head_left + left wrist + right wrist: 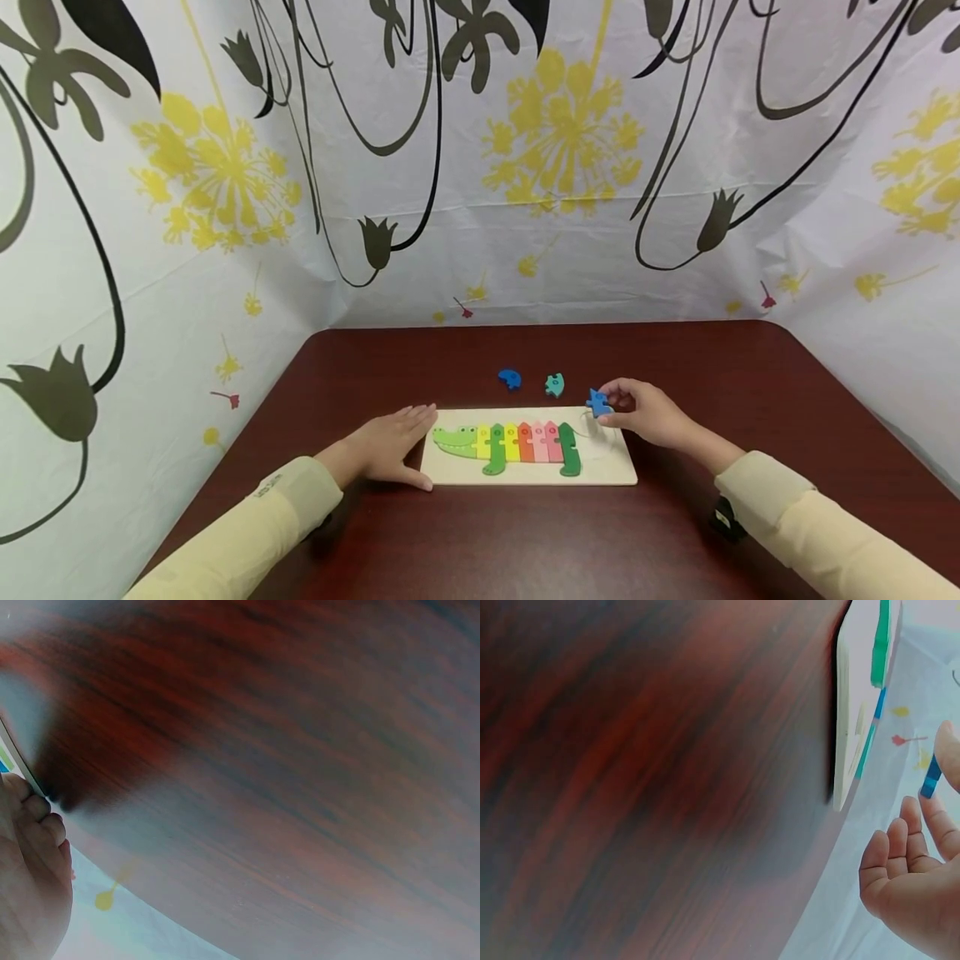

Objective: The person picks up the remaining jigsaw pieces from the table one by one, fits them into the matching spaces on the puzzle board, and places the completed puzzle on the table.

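Observation:
A pale wooden puzzle board (465, 477) lies on the table, its crocodile partly filled with colored pieces from a green head (454, 442) to a dark green leg piece (570, 450). My right hand (648, 414) pinches a blue puzzle piece (598, 403) between thumb and finger, over the board's far right corner. In the right wrist view that blue piece (931, 778) shows edge-on at the fingertips. My left hand (390, 444) rests with fingers extended at the board's left edge, thumb near the lower corner. Only part of the left hand (34, 862) shows in its wrist view.
Beyond the board, a dark blue curved piece (510, 379) and a teal piece (554, 384) lie on the reddish-brown table (480, 542). A white cloth with printed flowers (465, 167) hangs behind and along the sides.

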Tool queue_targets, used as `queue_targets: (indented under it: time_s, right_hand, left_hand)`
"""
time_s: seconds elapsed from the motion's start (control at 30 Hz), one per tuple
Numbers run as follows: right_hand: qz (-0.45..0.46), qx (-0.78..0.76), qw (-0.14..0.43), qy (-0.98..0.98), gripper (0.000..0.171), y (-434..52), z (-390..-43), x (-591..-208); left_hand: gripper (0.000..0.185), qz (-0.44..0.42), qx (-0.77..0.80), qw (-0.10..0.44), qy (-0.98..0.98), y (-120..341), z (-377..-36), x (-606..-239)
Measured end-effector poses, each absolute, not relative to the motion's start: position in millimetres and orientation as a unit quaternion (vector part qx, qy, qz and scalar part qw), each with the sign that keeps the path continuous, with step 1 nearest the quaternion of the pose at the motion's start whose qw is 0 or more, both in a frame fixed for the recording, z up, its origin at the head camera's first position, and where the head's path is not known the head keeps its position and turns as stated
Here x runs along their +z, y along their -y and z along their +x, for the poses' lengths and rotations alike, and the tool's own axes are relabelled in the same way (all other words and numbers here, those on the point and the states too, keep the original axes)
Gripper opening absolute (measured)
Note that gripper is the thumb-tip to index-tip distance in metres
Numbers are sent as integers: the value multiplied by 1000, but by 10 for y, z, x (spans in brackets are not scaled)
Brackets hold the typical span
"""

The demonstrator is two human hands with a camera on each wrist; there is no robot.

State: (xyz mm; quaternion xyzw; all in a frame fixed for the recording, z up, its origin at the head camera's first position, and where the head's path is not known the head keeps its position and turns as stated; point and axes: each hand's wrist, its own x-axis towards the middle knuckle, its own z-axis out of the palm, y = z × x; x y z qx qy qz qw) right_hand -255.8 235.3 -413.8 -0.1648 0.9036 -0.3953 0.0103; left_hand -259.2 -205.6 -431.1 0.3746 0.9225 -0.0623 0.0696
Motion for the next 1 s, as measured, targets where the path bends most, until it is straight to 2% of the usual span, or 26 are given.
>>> queue_targets:
  time_s: [1.0]
  right_hand:
    - [-178,-393,50,-901,37,-2194,-2402,-4271]
  left_hand:
    - [116,374,-62,67,-923,2058,-2611,-4319]
